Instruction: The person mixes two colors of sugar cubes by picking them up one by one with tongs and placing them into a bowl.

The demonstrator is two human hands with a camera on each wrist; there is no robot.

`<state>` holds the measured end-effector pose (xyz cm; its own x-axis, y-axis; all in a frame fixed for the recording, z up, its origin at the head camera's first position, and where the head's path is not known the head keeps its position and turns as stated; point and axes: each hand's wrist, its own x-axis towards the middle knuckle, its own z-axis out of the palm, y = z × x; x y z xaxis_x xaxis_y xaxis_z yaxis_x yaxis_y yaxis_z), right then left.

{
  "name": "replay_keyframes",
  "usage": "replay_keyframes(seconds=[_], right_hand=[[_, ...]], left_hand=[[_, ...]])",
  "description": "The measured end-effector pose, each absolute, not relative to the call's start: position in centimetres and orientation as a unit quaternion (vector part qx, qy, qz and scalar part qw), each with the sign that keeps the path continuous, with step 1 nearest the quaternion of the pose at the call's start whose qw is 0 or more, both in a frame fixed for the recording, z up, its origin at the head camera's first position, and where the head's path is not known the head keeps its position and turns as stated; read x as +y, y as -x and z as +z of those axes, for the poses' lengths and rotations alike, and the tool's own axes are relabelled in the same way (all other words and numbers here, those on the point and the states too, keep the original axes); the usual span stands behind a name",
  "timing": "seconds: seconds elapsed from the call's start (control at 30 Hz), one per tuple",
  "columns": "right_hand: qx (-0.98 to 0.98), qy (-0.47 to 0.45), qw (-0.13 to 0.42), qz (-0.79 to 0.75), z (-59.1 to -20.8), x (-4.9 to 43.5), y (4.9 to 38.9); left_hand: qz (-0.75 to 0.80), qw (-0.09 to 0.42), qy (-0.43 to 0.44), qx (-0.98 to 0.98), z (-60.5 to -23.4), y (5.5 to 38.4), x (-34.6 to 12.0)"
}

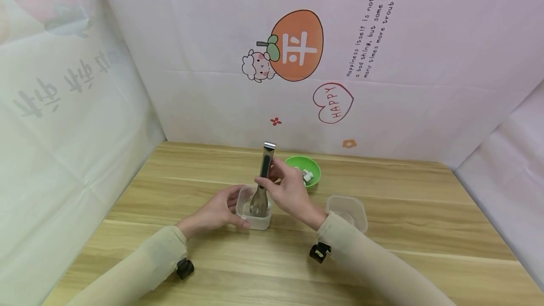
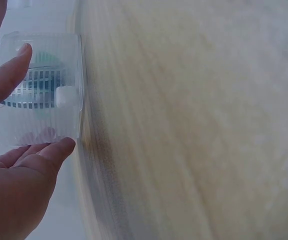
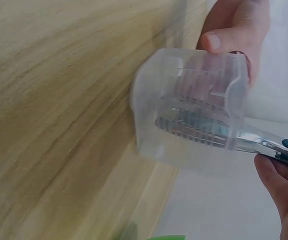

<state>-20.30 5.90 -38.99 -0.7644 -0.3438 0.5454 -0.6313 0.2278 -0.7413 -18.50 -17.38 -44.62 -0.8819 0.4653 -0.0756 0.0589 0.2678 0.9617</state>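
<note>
My left hand (image 1: 216, 212) holds a clear square plastic container (image 1: 258, 223) from its left side, with the thumb along the near wall. In my right hand (image 1: 291, 191) a pair of metal tongs (image 1: 267, 166) with dark grip inserts is pinched near mid-length. The slotted tong heads (image 3: 191, 127) point down inside the container. A small white cube (image 2: 67, 96) shows through the container wall, low down beside the tong heads. Behind the right hand, a green bowl (image 1: 314, 160) holds several white cubes (image 1: 308, 176), partly hidden by that hand.
A second clear plastic container (image 1: 359, 209) stands to the right, its near part hidden behind the right sleeve (image 1: 361, 249). Everything rests on a wood-grain table (image 1: 408, 192). A printed white cloth backdrop (image 1: 204, 103) rises at the table's far edge.
</note>
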Motion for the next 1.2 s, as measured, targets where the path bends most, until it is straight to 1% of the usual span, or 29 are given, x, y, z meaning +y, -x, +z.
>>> replay_keyframes(seconds=[0.33,0.6,0.83,1.07,1.2], right_hand=[[-0.746,-0.318,0.192,0.553,-36.6,6.7,20.3],[-0.697,-0.333,0.236,0.59,-34.5,8.3,21.3],[-0.709,-0.303,0.269,0.577,-33.0,11.0,22.5],[-0.735,-0.258,0.301,0.55,-32.9,13.3,24.2],[-0.753,-0.234,0.313,0.53,-32.4,13.6,24.1]], left_hand=[[0.6,0.181,-0.183,0.757,-44.8,18.6,-17.5],[0.596,0.177,-0.173,0.764,-45.1,18.5,-17.4],[0.598,0.172,-0.177,0.762,-45.0,18.4,-17.3],[0.6,0.172,-0.177,0.761,-44.8,18.4,-17.3],[0.6,0.173,-0.176,0.761,-44.8,18.3,-17.3]])
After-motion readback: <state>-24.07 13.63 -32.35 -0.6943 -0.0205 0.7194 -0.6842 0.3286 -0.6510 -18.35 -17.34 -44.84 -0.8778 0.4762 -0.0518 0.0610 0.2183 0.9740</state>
